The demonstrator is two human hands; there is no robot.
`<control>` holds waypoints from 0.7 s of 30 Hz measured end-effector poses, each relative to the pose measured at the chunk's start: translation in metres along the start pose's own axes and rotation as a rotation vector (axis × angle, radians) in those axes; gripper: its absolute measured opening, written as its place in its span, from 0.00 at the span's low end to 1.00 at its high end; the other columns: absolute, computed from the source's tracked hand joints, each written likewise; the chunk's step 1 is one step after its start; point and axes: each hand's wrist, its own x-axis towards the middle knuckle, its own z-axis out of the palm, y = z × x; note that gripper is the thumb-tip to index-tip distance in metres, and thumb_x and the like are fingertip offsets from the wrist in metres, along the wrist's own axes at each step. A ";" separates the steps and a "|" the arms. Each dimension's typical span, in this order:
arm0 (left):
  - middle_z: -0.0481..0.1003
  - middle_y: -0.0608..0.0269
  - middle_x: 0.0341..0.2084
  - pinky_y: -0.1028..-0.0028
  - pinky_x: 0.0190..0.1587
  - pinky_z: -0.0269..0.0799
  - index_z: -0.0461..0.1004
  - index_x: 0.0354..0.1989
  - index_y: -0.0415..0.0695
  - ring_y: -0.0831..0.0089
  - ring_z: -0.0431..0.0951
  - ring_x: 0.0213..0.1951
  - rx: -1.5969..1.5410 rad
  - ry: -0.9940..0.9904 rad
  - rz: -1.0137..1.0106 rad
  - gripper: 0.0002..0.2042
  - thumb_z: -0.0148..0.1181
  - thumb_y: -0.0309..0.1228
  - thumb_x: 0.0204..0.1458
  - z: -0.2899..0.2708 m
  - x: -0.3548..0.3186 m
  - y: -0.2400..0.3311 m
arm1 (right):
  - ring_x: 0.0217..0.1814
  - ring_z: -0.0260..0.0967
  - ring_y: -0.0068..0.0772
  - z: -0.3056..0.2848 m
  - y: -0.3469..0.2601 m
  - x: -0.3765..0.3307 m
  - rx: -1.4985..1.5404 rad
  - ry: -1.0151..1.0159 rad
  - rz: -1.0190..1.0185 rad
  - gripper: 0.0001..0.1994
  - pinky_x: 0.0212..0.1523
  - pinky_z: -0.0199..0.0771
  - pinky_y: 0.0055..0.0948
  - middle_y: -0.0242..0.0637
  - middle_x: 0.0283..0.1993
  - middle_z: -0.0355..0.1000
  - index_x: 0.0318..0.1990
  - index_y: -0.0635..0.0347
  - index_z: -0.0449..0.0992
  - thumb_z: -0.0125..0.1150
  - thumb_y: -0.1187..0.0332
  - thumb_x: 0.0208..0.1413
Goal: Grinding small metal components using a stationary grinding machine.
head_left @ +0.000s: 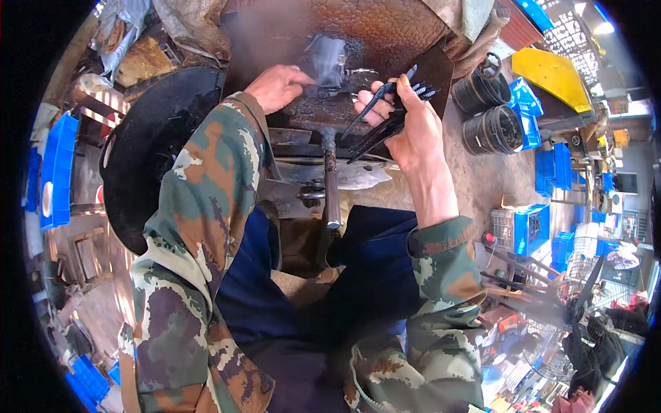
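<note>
My left hand (277, 88) is at the near edge of a dark, wet-looking metal work surface (385, 31). Its fingers are bent together, the tips by a shiny pale patch (329, 58); what they pinch, if anything, is too small to make out. In my right hand (416, 127), beside the surface, sits a bunch of long black metal rods (375, 110). Some ends, poking out past the thumb, look ridged like screw threads, while the others point down to the left. Below, between my hands, a metal bar (332, 179) sticks out toward me.
A big black basin (141, 148) stands close on the left, partly behind my sleeve. Two dark buckets (492, 131) are to the right, with blue crates (527, 113) and a yellow panel (551, 79) beyond. A wire-guarded fan (571, 313) stands lower right.
</note>
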 end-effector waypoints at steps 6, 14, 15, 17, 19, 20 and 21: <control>0.75 0.51 0.34 0.63 0.45 0.72 0.80 0.41 0.40 0.54 0.78 0.39 0.384 0.046 -0.047 0.12 0.54 0.27 0.51 0.001 0.003 0.022 | 0.27 0.72 0.34 -0.004 0.005 0.003 -0.002 0.058 0.074 0.12 0.34 0.83 0.40 0.37 0.32 0.70 0.38 0.64 0.71 0.57 0.63 0.63; 0.79 0.55 0.42 0.61 0.53 0.72 0.81 0.42 0.49 0.53 0.78 0.47 0.277 0.102 -0.346 0.16 0.53 0.45 0.55 -0.018 -0.008 0.024 | 0.15 0.56 0.13 0.008 0.005 -0.036 -0.600 -0.006 -0.130 0.09 0.15 0.56 0.19 0.31 0.27 0.75 0.34 0.59 0.76 0.65 0.64 0.57; 0.79 0.56 0.44 0.61 0.53 0.72 0.81 0.43 0.51 0.53 0.77 0.48 0.265 0.091 -0.414 0.17 0.54 0.46 0.54 -0.019 -0.006 0.035 | 0.17 0.59 0.12 -0.001 0.002 -0.040 -0.855 -0.031 -0.177 0.08 0.16 0.57 0.19 0.32 0.30 0.77 0.35 0.59 0.77 0.65 0.64 0.57; 0.78 0.57 0.46 0.61 0.55 0.71 0.81 0.44 0.52 0.52 0.76 0.50 0.251 0.095 -0.525 0.18 0.54 0.48 0.54 -0.023 -0.014 0.049 | 0.33 0.70 0.18 -0.014 0.009 -0.046 -1.278 -0.201 -0.386 0.06 0.38 0.70 0.21 0.34 0.36 0.79 0.40 0.62 0.79 0.61 0.72 0.57; 0.78 0.55 0.47 0.60 0.55 0.71 0.81 0.44 0.51 0.51 0.76 0.51 0.248 0.135 -0.545 0.19 0.54 0.49 0.53 -0.021 -0.013 0.045 | 0.47 0.73 0.26 -0.017 0.012 -0.064 -1.319 -0.372 -0.276 0.10 0.52 0.69 0.26 0.39 0.44 0.79 0.43 0.65 0.77 0.59 0.78 0.53; 0.78 0.53 0.47 0.60 0.55 0.71 0.81 0.43 0.50 0.51 0.76 0.51 0.281 0.161 -0.573 0.19 0.54 0.49 0.53 -0.021 -0.021 0.027 | 0.55 0.73 0.36 -0.018 0.026 -0.065 -1.342 -0.560 -0.401 0.13 0.58 0.68 0.30 0.43 0.49 0.77 0.44 0.65 0.77 0.59 0.82 0.50; 0.78 0.53 0.46 0.59 0.55 0.71 0.82 0.43 0.50 0.50 0.76 0.51 0.240 0.185 -0.553 0.19 0.54 0.48 0.52 -0.014 -0.010 0.034 | 0.59 0.71 0.46 -0.023 0.021 -0.074 -1.475 -0.586 -0.447 0.17 0.60 0.67 0.34 0.47 0.53 0.74 0.47 0.64 0.75 0.58 0.85 0.47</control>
